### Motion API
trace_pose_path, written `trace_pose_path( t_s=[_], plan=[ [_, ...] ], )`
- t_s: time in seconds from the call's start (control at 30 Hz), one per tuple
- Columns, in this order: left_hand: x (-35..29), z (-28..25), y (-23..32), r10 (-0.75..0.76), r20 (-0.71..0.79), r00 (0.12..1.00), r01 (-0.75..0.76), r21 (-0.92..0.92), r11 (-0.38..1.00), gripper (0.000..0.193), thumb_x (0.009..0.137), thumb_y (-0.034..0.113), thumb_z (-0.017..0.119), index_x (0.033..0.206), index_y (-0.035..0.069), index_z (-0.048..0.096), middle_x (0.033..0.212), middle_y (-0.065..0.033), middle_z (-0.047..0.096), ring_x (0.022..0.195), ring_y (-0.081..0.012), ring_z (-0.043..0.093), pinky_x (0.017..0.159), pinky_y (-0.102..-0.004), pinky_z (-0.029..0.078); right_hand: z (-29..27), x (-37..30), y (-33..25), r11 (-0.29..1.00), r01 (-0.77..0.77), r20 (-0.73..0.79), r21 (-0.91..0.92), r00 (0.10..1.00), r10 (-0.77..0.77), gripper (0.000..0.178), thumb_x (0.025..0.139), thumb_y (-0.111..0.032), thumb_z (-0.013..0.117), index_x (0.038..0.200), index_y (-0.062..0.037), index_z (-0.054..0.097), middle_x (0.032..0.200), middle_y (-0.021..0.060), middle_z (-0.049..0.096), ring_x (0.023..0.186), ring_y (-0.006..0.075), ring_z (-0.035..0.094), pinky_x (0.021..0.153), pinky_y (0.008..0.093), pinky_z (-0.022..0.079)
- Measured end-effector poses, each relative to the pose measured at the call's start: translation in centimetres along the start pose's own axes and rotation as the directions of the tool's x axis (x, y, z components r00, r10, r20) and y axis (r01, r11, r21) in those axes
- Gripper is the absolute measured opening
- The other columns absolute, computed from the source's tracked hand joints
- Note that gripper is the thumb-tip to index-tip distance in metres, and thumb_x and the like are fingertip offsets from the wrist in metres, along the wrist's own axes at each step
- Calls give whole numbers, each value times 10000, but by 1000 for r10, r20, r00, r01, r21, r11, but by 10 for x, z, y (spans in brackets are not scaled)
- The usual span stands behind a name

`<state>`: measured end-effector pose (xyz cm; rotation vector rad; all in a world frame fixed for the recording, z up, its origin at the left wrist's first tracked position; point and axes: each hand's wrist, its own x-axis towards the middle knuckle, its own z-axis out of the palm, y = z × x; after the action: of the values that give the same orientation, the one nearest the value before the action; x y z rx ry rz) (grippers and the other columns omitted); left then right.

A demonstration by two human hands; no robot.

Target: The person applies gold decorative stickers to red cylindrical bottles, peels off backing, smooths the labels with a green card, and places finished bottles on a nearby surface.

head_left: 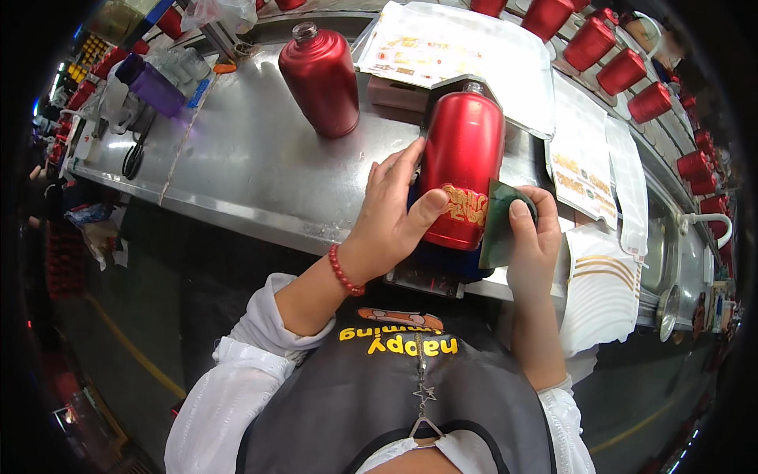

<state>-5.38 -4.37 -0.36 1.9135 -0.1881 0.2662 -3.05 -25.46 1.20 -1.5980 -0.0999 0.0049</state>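
Observation:
A glossy red metal bottle (467, 142) lies tilted back on a dark stand in front of me, its bare threaded neck pointing away. Near its base a gold decal (466, 204) sits on the surface. Along the bottle's left side my left hand (387, 213) rests with fingers stretched out and thumb reaching over the decal's left edge. Between thumb and fingers, my right hand (533, 241) pinches a thin dark green scraper (497, 225), whose edge is against the bottle's right side by the decal. The stand's lower part is mostly hidden.
Another red bottle (320, 83) stands upright on the metal table (245, 150). Printed decal sheets (450, 51) lie behind the work, more (580, 158) to the right. A purple bottle (150, 85) and black scissors (136, 154) are at left. Several red bottles (620, 71) line the far right.

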Motion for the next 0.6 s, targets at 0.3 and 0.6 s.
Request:
trace_pose_path(
  t_s=[0.3, 0.6],
  plan=[
    [1, -3, -6, -41, 107, 993, 39, 23, 999, 852, 994, 465, 589, 1556, -54, 213, 1541, -249, 326, 1431, -326, 323, 1181, -409, 251, 2, -3, -1, 998, 27, 37, 54, 999, -29, 262, 981, -101, 572, 1223, -9, 535, 1011, 40, 627, 904, 80, 561, 831, 227, 470],
    [5, 2, -18, -73, 92, 993, 99, -313, 944, 899, 958, 541, 603, 1510, -81, 264, 1400, -294, 471, 1305, -382, 440, 1121, -461, 312, 0, -4, 3, 993, -2, 18, 122, 1000, 0, 251, 984, -109, 572, 1213, -9, 546, 1012, 36, 623, 905, 79, 559, 830, 226, 468]
  ],
)
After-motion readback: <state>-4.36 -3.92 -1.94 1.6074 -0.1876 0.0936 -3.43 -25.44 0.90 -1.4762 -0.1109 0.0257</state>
